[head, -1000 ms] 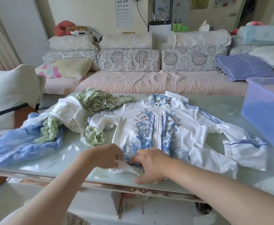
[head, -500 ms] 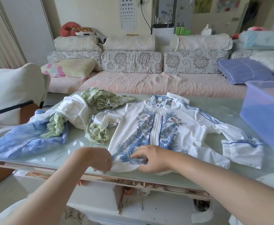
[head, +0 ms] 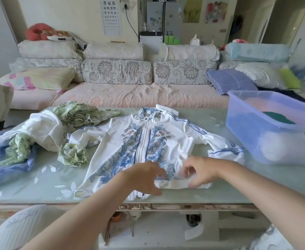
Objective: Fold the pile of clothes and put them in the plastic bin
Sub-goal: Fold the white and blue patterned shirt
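The white zip-front jacket with blue floral print [head: 148,147] is laid flat, front up, on the pale green glass bench [head: 220,192], beside the translucent blue plastic bin [head: 247,132]. Straightening of the hem is judged to be in hand. The left hand [head: 144,179] is spread loosely over it. The right hand [head: 200,172] is curled onto it, though whether it pinches cannot be told. Next, a sleeve would need to be folded inward.

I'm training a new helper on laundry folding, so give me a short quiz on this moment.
1. True or false: the white-and-blue jacket lies front up, spread on the table.
2. The plastic bin stands: A) on the sofa, B) at the jacket's right, C) under the table.
3. Fill in: the left hand and right hand are at the jacket's bottom ____.
Key: 1 true; 2 B; 3 hem.
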### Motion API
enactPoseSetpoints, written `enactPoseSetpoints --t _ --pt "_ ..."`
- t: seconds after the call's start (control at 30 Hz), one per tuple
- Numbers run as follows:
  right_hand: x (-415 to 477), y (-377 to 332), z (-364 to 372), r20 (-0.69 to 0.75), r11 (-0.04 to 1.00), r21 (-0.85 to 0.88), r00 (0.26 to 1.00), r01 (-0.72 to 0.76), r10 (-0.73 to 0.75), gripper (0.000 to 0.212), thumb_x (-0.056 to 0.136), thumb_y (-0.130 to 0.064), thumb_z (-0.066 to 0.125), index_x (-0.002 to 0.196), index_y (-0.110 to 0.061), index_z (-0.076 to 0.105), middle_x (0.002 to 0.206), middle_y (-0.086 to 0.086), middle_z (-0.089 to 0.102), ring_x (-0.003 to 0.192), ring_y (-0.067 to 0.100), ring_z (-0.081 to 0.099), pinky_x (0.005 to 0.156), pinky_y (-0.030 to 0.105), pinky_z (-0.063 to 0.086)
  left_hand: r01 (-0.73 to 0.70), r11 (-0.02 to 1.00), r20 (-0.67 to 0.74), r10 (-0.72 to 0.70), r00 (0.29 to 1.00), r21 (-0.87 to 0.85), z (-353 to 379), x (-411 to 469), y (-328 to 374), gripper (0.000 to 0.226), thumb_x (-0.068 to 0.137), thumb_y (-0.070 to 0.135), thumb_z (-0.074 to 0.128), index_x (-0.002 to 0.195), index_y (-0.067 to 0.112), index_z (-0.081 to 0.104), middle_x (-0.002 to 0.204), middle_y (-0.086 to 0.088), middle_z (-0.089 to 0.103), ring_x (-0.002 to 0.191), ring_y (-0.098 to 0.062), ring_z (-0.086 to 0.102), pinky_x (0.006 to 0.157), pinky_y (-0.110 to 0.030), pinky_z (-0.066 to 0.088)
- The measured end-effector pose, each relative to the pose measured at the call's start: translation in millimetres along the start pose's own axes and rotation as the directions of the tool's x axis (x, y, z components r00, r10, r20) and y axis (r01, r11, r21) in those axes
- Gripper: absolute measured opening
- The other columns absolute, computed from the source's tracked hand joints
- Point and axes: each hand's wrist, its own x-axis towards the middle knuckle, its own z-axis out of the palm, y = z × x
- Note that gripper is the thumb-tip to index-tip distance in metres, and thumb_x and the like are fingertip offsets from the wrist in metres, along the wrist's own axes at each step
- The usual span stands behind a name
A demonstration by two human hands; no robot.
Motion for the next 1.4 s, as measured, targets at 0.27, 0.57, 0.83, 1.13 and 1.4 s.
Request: enactPoseSetpoints --t 0.27,0.57,0.83,1.13,1.4 --pt "-17 24 8 -0.224 0.996 -0.086 0.974 0.001 -0.021 0.023 0.079 -0.002 0.051 0.075 -0.025 0.054 0.087 -0.001 0.055 0.083 0.022 0.052 0.065 0.030 0.037 0.051 0.994 -0.014 -0.053 0.998 -0.099 -6 24 20 0.057 0.085 0.005 0.044 0.126 0.042 0.056 0.101 0.006 0.062 0.088 -0.019 0.061 0.072 -0.030 0.050" --pt "-33 14 -7 0.304 0.910 0.308 0.935 -0.278 0.183 0.014 0.082 -0.026 0.067 0.083 -0.015 0.076 0.078 0.000 0.074 0.072 0.025 0.073 0.066 0.034 0.057 0.192 0.910 0.258 -0.099 0.961 -0.367 -24 32 34 0.023 0.087 0.048 0.065 0.083 0.029 0.077 0.075 0.012 0.072 0.062 -0.004 0.061 0.061 -0.019 0.046" --pt "30 59 -14 -0.399 0.984 -0.065 0.908 -0.167 0.128 0.049 0.092 -0.029 0.054 0.141 -0.029 0.049 0.149 -0.001 0.041 0.138 0.021 0.038 0.111 0.037 0.032 0.165 0.986 -0.087 -0.163 0.983 0.015 -3 94 15 0.066 0.093 0.054 0.050 0.152 0.041 0.022 0.161 0.001 0.017 0.149 -0.024 0.010 0.118 -0.049 0.020" --pt "102 116 -22 -0.252 0.947 -0.044 0.920 -0.319 0.299 0.060 0.100 -0.058 0.026 0.155 -0.035 0.016 0.159 0.009 0.030 0.143 0.033 0.035 0.112 0.047 0.031 0.019 0.980 -0.176 -0.054 0.983 -0.197 -21 147 -24 0.040 0.090 0.056 0.057 0.126 0.040 0.061 0.122 0.005 0.058 0.115 -0.015 0.054 0.102 -0.035 0.043" --pt "137 153 -47 -0.432 0.819 -0.061 0.755 -0.571 0.494 0.032 0.100 -0.020 0.044 0.132 -0.016 0.045 0.132 0.010 0.045 0.120 0.032 0.055 0.092 0.039 0.046 0.081 0.990 -0.266 -0.109 0.958 -0.113 -23 222 -41 0.042 0.099 0.033 0.048 0.141 0.026 0.048 0.143 0.002 0.048 0.133 -0.020 0.039 0.106 -0.039 0.039"
